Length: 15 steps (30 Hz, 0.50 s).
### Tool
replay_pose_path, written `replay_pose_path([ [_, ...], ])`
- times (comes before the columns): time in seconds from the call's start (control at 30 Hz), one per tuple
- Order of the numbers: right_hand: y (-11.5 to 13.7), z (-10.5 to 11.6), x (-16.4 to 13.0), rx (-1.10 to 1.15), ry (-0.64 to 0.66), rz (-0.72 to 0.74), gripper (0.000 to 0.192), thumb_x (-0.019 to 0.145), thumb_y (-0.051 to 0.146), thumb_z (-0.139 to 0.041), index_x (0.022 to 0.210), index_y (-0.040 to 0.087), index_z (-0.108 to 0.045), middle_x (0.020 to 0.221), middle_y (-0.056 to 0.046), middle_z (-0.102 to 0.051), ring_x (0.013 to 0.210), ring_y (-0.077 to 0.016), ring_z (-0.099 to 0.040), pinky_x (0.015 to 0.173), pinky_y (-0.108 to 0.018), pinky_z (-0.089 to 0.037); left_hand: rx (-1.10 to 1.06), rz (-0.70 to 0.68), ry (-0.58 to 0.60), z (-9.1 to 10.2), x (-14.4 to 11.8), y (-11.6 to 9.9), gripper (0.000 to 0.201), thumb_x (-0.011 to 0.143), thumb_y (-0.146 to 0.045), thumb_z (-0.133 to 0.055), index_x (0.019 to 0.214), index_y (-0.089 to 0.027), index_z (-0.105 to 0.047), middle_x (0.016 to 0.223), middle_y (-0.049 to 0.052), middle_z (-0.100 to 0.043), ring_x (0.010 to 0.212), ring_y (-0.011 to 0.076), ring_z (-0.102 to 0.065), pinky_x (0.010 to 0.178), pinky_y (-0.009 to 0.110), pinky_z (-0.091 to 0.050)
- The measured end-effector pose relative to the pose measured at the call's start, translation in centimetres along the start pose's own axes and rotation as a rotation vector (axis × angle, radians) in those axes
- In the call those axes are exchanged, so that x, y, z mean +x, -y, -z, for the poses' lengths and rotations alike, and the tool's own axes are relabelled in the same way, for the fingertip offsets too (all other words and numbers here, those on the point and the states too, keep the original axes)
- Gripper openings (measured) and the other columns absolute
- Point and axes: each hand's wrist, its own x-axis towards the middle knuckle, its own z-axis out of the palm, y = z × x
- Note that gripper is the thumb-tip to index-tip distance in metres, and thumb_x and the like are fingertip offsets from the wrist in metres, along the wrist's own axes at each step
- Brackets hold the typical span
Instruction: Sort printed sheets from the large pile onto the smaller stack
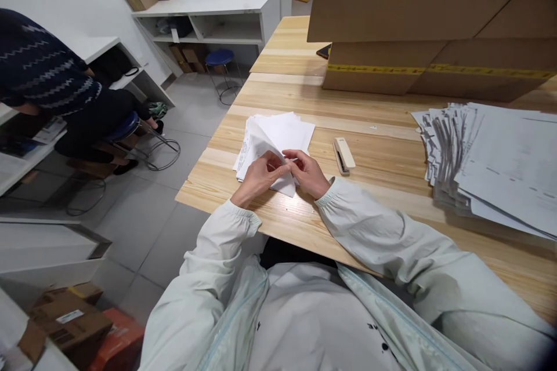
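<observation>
My left hand and right hand both pinching a folded sheet – atop the small paper pile on the table, stapler just right, big stack well apart.

a: what's the wearer got on?
b: pale mint-grey jacket, thin shell fabric, long sleeves. cuffs gathered with elastic at both wrists.
a: front?
b: jacket hangs unzipped, zipper tape runs down both edges. light grey-white top under it, a few small black marks on the right side of the top. dark band shows at the waist.
a: gloves?
b: none. left hand and right hand are bare, no rings or watch visible.
</observation>
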Motion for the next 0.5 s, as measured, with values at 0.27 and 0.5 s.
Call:
replay_pose_path([
  [0.27, 0.31, -0.24, -0.3, 0.036, -0.019, -0.028, 0.039, 0.087, 0.046, -0.059, 0.115, 0.02, -0.066, 0.094, -0.003, -0.07, 0.078, -0.0151, -0.061, 0.073, -0.03, -0.05, 0.069, -0.041, 0.018, -0.3, -0.31, 0.05, 0.043, 0.083, -0.059, -0.063, 0.1, -0.02, -0.062, 0.088, 0.003, -0.069, 0.075, 0.0159, -0.06, 0.067, 0.029, -0.043],
  [0.5, 0.06, 0.01, -0.21, -0.009, -0.05, 0.011, 0.039, 0.091, 0.049, -0.054, 0.113, 0.02, -0.067, 0.092, -0.003, -0.07, 0.074, -0.0155, -0.06, 0.074, -0.033, -0.05, 0.071, -0.056, -0.021, -0.34, 0.06, 0.25, 0.03, 0.083, -0.049, -0.066, 0.082, -0.02, -0.059, 0.078, -0.001, -0.064, 0.069, 0.0142, -0.056, 0.065, 0.028, -0.039],
])
